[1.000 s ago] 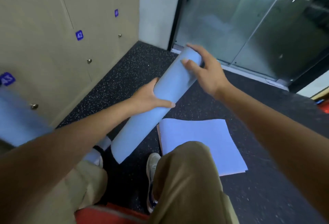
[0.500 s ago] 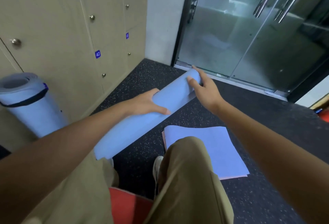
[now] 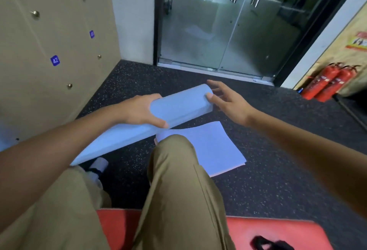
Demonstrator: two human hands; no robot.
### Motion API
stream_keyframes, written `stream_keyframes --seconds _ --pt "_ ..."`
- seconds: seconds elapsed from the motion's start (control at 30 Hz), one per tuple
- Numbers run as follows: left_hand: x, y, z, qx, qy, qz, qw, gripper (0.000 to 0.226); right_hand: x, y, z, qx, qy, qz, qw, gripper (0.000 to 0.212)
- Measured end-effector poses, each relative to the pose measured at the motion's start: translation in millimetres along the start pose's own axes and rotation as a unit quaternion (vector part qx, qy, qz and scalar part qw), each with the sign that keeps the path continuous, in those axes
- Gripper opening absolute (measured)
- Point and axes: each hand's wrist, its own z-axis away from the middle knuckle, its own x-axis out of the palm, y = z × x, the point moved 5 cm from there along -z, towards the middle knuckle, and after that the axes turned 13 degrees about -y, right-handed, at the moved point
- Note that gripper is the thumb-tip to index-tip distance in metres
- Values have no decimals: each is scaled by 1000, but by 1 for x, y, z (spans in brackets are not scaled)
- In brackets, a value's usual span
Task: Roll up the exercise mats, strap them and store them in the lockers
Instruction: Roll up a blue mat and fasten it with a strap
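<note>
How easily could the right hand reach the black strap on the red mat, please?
Probably yes: the right hand is open, only touching the roll, and nothing covers the strap on the red mat.

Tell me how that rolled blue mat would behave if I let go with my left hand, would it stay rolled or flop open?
The rolled blue mat carries no strap in this view, so it would probably loosen once the left hand lets go. It keeps a straight tube shape past the grip, suggesting springy foam, fairly light. The right hand only touches its end with open fingers, so it could roll away.
</note>
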Motion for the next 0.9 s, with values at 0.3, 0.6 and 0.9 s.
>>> stream_keyframes --seconds 0.3,0.6,0.9 --pt "51 82 -11 53 -120 -90 987 57 -16 96 136 129 -34 42 990 43" --pt "99 110 -21 16 -184 -210 960 72 40 178 217 241 -198 110 944 24" --pt "102 106 -19 -3 -175 -211 962 81 96 205 248 295 -421 180 839 39"
